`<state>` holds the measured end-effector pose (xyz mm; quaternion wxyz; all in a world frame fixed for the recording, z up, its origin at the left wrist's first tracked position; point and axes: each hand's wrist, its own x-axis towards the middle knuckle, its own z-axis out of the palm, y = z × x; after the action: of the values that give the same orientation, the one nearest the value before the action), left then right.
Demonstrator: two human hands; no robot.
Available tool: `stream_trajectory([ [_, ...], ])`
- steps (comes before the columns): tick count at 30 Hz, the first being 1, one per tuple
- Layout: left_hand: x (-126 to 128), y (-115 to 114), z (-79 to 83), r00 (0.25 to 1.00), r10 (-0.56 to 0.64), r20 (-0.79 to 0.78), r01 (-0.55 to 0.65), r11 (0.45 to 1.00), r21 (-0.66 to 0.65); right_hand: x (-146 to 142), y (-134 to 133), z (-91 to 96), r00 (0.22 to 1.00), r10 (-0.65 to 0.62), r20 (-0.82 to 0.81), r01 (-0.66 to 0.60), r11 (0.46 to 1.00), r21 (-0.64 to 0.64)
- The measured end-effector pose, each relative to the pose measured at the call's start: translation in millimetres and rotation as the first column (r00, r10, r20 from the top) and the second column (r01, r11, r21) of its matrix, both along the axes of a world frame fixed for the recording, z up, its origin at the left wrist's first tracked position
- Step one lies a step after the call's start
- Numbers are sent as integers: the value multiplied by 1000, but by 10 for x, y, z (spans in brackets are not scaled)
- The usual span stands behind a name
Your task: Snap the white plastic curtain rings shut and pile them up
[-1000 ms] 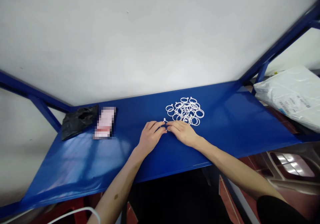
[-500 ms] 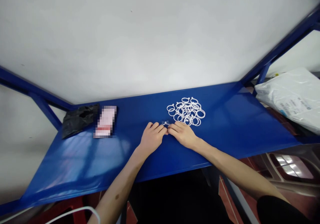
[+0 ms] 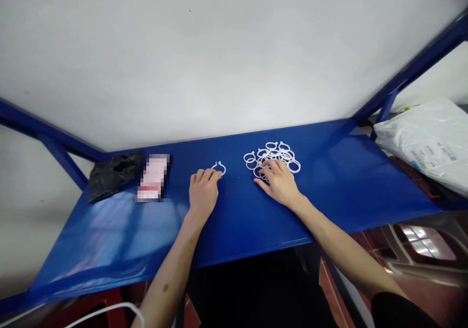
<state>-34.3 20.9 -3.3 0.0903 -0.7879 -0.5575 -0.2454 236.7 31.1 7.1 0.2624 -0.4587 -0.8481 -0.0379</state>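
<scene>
My left hand (image 3: 204,190) is closed on a white plastic ring (image 3: 224,169), which has a small gap and knobs at its top; the fingers cover its lower left part. To the right, a loose pile of white plastic rings (image 3: 272,155), several with a small knob on the rim, lies overlapping on the table. Over the near side of this pile is my right hand (image 3: 280,182), its fingers apart and the fingertips among the rings. The hand hides some of them, and I see nothing held in it.
The blue table (image 3: 234,230) stands against a white wall. On its left lie a black plastic bag (image 3: 115,174) and a blurred-out pink-and-white item (image 3: 152,177). A plastic-wrapped white package (image 3: 427,143) sits beyond the right edge. Blue frame bars (image 3: 405,77) rise at both sides.
My hands were together near the table's middle; now they are apart. The left has moved left with a ring, and the right has moved right over the pile.
</scene>
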Motion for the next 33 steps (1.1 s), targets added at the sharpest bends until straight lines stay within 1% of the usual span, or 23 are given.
stream_trajectory([
  [4, -160, 54, -31, 987, 159, -5, -159, 984, -75, 89, 56, -17, 1000, 16, 24, -15, 999, -40],
  [6, -165, 63, -25, 979, 202, 3, -201, 977, -75, 88, 66, -32, 999, 34, 23, -33, 999, -40],
  [7, -147, 61, -15, 979, 204, 15, -203, 977, -57, 81, 69, -36, 999, 44, 20, -43, 998, -39],
  [9, -78, 46, 10, 988, 146, 54, -146, 989, 2, 65, 71, -39, 998, 66, 15, -65, 997, -35],
  [10, -30, 32, 23, 994, 83, 76, -86, 996, 36, 57, 71, -37, 997, 75, 10, -75, 997, -29],
  [12, 84, -12, 41, 991, -80, 105, 71, 993, 91, 42, 64, -27, 996, 91, -7, -91, 996, -11],
  [14, 203, -69, 50, 967, -233, 104, 222, 969, 109, 18, 45, -15, 994, 106, -27, -106, 994, 10],
  [15, 259, -98, 51, 953, -289, 95, 279, 954, 108, 2, 31, -12, 992, 119, -33, -118, 993, 17],
  [17, 352, -146, 47, 926, -371, 69, 364, 926, 104, -42, -5, -10, 986, 166, -24, -165, 986, 23],
  [19, 409, -172, 38, 900, -432, 60, 424, 899, 110, -94, -47, -18, 973, 233, 5, -233, 972, 28],
  [21, 427, -175, 25, 882, -465, 68, 458, 883, 105, -145, -87, -28, 956, 293, 34, -294, 955, 40],
  [23, 416, -166, 15, 882, -468, 56, 465, 883, 68, -186, -120, -36, 944, 324, 59, -328, 943, 55],
  [26, 385, -162, 16, 898, -439, -35, 440, 898, 15, -223, -156, -39, 940, 328, 97, -336, 938, 85],
  [29, 383, -177, 43, 907, -407, -111, 415, 908, 56, -236, -174, -39, 945, 304, 118, -318, 939, 130],
  [33, 416, -190, 78, 919, -376, -119, 390, 911, 132, -249, -176, -48, 955, 277, 104, -291, 944, 155],
])
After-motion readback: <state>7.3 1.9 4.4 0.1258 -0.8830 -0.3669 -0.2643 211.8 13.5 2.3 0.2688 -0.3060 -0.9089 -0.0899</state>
